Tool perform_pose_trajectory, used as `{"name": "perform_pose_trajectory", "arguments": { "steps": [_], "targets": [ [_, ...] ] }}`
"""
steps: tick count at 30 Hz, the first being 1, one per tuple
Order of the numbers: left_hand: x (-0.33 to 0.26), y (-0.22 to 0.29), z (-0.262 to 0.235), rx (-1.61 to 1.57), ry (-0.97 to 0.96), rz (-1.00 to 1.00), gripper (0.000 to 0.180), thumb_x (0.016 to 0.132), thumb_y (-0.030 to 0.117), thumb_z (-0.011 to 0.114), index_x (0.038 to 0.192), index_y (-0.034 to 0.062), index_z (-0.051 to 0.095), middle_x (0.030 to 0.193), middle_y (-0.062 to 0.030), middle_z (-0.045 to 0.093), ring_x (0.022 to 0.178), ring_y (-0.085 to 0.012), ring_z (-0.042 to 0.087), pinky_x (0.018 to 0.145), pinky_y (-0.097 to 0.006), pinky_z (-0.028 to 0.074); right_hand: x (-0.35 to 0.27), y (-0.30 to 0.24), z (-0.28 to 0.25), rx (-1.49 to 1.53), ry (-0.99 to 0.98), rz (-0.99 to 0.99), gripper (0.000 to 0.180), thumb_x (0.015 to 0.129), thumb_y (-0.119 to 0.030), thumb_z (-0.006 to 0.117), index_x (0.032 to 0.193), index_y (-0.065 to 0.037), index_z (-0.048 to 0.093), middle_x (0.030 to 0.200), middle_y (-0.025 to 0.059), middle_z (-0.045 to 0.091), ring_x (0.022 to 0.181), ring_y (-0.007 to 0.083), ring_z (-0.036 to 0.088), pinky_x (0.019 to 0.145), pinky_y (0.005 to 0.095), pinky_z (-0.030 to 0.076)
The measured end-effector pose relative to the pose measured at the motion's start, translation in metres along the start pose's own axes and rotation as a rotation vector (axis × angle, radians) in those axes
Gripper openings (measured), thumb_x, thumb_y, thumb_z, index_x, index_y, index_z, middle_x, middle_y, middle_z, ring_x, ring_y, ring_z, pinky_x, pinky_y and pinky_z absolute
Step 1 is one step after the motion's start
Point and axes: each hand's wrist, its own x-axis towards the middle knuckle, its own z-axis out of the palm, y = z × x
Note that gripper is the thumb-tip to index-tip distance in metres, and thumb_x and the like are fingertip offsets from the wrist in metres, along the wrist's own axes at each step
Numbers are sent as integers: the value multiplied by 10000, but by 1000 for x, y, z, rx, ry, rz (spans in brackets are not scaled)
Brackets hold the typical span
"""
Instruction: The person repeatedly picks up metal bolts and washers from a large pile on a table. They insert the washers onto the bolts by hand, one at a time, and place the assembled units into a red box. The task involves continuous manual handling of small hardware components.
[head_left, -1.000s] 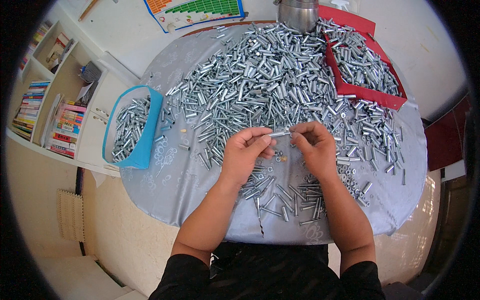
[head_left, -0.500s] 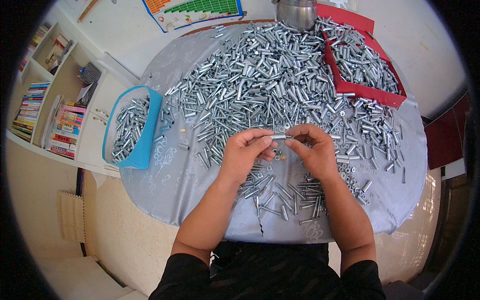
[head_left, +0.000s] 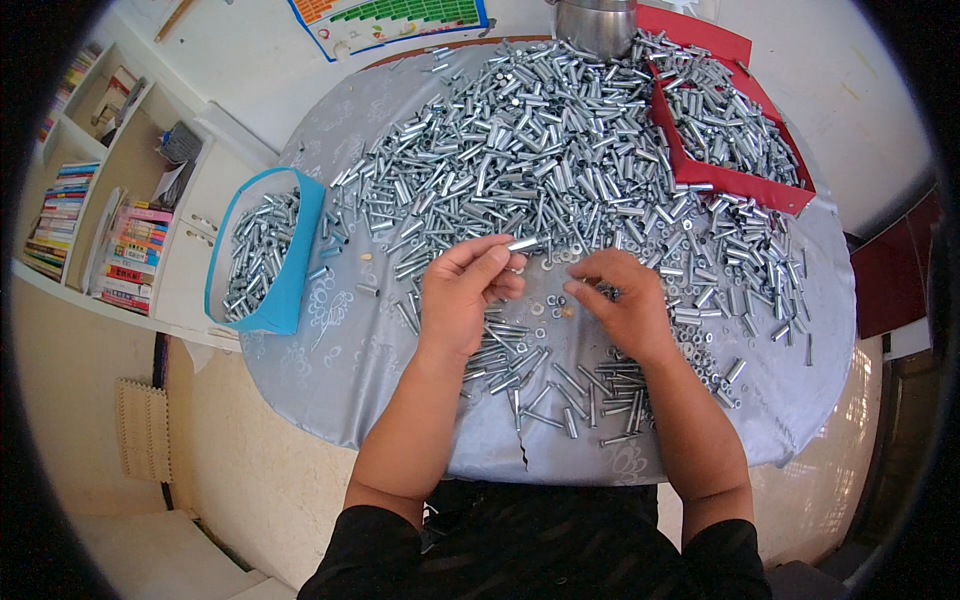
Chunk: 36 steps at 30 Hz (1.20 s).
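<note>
My left hand [head_left: 462, 295] is closed, with thumb and fingers pinching a short shiny metal sleeve [head_left: 522, 245] that points to the right. To its right, my right hand [head_left: 625, 300] hovers over the table with curled fingers and a small gap between thumb and forefinger; nothing shows in it. Beyond both hands spreads a big heap of metal sleeves and bolts [head_left: 520, 140]. Between my forearms lie loose long bolts [head_left: 570, 400]. Small nuts and washers [head_left: 692, 345] are scattered beside my right wrist.
At the left edge stands a blue box [head_left: 300, 250] filled with metal sleeves. A red box [head_left: 740, 182] of similar parts sits at the far right, near a steel pot [head_left: 595, 28]. All rest on a round table with a grey cloth [head_left: 310, 400]. Bookshelves [head_left: 130, 190] stand left.
My hands have parted. My left hand has moved left and a little away with the metal sleeve, while my right hand has let go of its end and drawn slightly back.
</note>
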Motion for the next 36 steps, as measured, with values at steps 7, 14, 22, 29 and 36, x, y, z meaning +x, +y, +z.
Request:
{"name": "perform_pose_trajectory", "arguments": {
  "steps": [7,14,22,29,36],
  "targets": [
    [0,3,-2,-28,65,57,216,908,93,621,1093,-14,650,879,-120,703,680,-162,666,612,-297,547,-2,-15,12,-511,-212,-322,231,735,-163,718,964,-132,711,1164,54,601,1128,278,537,999,430,404],
    [0,5,-2,-27,69,75,207,907,88,622,1089,-6,654,880,-117,704,666,-161,664,603,-290,541,-4,-20,13,-609,-240,-354,170,777,-202,647,927,-169,721,1247,49,568,1235,284,473,1087,486,319],
    [-1,1,0,-17,61,58,214,907,87,619,1088,-22,648,887,-130,702,664,-161,659,601,-294,545,-2,-14,11,-566,-252,-367,95,733,-150,628,798,-129,694,1048,39,618,1145,250,530,1083,484,327],
    [-3,-2,4,41,44,10,211,911,91,613,1083,-26,648,895,-130,702,671,-152,654,610,-291,545,0,-15,12,-383,-69,-231,103,779,-83,645,877,-58,660,929,59,634,974,265,602,954,410,436],
    [-8,-10,15,86,-92,-66,215,901,82,629,1093,-13,651,912,-130,711,668,-149,667,610,-275,563,-5,-3,11,328,286,247,86,897,-34,614,967,15,624,870,75,671,765,144,639,696,271,504]
  ]
}}
